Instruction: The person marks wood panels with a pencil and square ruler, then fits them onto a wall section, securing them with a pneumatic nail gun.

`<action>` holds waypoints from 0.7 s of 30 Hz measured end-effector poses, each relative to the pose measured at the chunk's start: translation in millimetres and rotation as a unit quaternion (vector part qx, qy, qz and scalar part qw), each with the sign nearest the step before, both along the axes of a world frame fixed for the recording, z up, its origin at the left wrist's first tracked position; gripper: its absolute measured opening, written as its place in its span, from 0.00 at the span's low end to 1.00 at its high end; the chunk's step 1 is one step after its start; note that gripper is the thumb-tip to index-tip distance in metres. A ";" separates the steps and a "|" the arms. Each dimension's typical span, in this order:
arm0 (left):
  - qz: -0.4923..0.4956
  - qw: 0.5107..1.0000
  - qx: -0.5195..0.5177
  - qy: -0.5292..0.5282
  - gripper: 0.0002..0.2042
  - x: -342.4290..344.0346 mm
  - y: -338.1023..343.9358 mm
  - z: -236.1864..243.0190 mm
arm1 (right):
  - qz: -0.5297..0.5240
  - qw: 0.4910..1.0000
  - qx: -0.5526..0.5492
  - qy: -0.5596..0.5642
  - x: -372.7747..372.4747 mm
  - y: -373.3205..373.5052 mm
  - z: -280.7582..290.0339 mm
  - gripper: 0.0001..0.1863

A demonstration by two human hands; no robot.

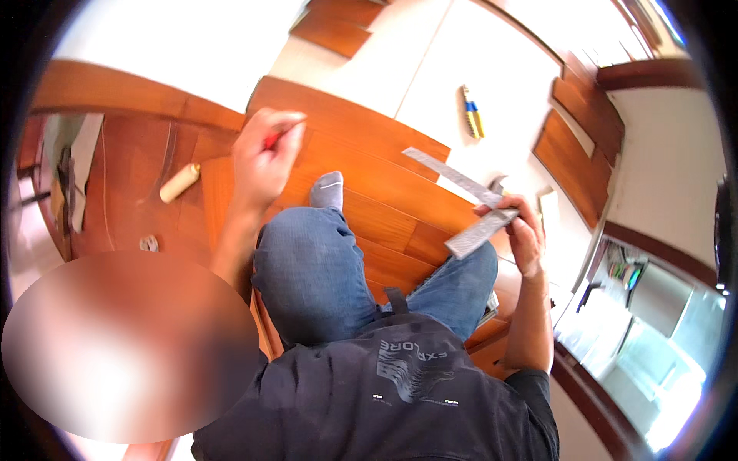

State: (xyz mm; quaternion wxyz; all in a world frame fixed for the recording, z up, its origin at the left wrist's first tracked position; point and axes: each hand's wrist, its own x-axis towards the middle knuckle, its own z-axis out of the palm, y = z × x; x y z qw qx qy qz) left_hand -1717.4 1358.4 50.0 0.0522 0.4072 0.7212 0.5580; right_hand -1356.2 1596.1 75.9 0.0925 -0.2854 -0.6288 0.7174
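My left hand (pixel 264 160) is raised over the wooden floor planks (pixel 350 127), its fingers closed on a small red object (pixel 272 140), perhaps a marker or pencil. My right hand (pixel 524 234) grips a metal square (pixel 450 173) at its corner, with one arm pointing to the upper left and the other down-left over my jeans-clad right knee (pixel 470 280). A small pale or silvery object (pixel 500 183), too unclear to name, lies just behind the square. My left foot, in a grey sock (pixel 327 190), rests on the planks between my hands.
Cut wooden boards lie at the top (pixel 330 34) and right (pixel 569 165) of the white floor (pixel 415 54). A yellow-and-blue tool (pixel 472 111) lies there too. A cream bottle (pixel 180 183) stands or lies at the left. A blurred oval covers the lower left.
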 end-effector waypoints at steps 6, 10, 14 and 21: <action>-0.136 0.974 -0.155 0.092 0.20 -20.3 10.0 -85.0 | 0.234 0.964 0.116 -0.051 -145.9 -23.4 -64.1 0.14; -0.178 0.946 -0.258 0.088 0.22 -28.4 -12.7 -137.7 | 0.294 0.950 0.012 -0.108 -215.9 -26.3 -99.0 0.12; -0.136 0.946 -0.292 0.022 0.19 -36.1 -17.2 -173.7 | 0.257 0.949 -0.169 -0.075 -244.6 0.3 -165.5 0.11; 0.009 0.921 -0.390 -0.014 0.12 -50.2 -4.2 -238.3 | 0.226 0.938 -0.036 -0.260 -300.5 26.0 -212.9 0.30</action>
